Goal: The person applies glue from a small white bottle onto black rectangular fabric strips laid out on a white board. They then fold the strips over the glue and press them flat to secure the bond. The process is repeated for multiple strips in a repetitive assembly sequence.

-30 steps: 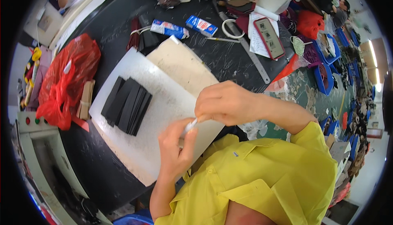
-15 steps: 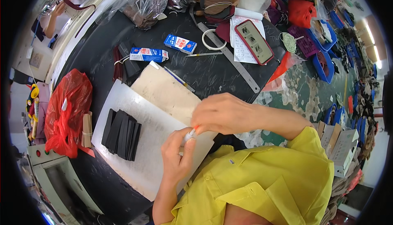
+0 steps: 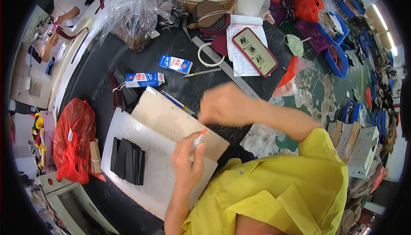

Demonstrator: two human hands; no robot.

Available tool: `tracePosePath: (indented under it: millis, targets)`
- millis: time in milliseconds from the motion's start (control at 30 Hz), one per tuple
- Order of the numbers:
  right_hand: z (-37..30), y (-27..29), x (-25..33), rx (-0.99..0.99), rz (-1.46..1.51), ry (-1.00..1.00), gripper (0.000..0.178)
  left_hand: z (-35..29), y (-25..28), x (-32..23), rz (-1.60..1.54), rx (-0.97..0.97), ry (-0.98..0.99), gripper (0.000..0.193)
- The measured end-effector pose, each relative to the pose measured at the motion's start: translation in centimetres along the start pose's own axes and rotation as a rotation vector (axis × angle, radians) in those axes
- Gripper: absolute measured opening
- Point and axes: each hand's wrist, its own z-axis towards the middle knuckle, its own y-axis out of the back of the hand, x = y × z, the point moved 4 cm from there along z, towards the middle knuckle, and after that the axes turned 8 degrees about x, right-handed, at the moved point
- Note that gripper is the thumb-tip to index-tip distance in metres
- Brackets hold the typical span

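Observation:
My left hand [image 3: 188,161] is closed around a small white bottle [image 3: 196,142] that has an orange tip and points up and to the right. Just above it, my right hand [image 3: 229,105] is raised apart from the bottle, smeared by motion. Its fingers look curled, but what they hold, if anything, cannot be made out. Under the left hand lies a pale grey sheet [image 3: 141,126], partly covering a cream board [image 3: 165,112]. A stack of black strips [image 3: 128,161] rests on the sheet, to the left of my left hand.
On the black table are two blue-and-white boxes [image 3: 175,64], a steel ruler [image 3: 205,51], a white ring, a red-cased phone [image 3: 255,52] and a paper pad. A red plastic bag [image 3: 73,138] sits at the left edge. Another person's hands [image 3: 51,42] work at upper left.
My right hand has come away from the bottle's tip, moving up, and the orange tip now shows fully. My left hand keeps its grip. The whole view has shifted slightly.

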Motion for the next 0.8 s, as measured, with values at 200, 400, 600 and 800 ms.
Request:
tracePosePath:
  millis: [200, 400, 600, 800]
  targets:
    - [-1.1, 2.2, -15.4, -0.262, -0.803, -0.454, 0.021, -0.7, 0.0, 1.3, -0.043, -0.036, -0.024, 0.021]
    - [-0.2, 6.4, -14.8, -0.648, 0.155, -0.606, 0.014, -2.9, 1.4, 3.0, -0.066, -0.172, 0.050, 0.020]
    - [2.5, 4.5, -7.4, -0.589, 1.036, -0.544, 0.014, -1.0, 1.6, 1.5, -0.296, -0.242, 0.058, 0.025]
    - [3.3, 1.8, 0.8, -0.271, 0.936, -0.452, 0.012, 1.1, 1.8, 0.2, -0.187, -0.164, 0.006, 0.029]
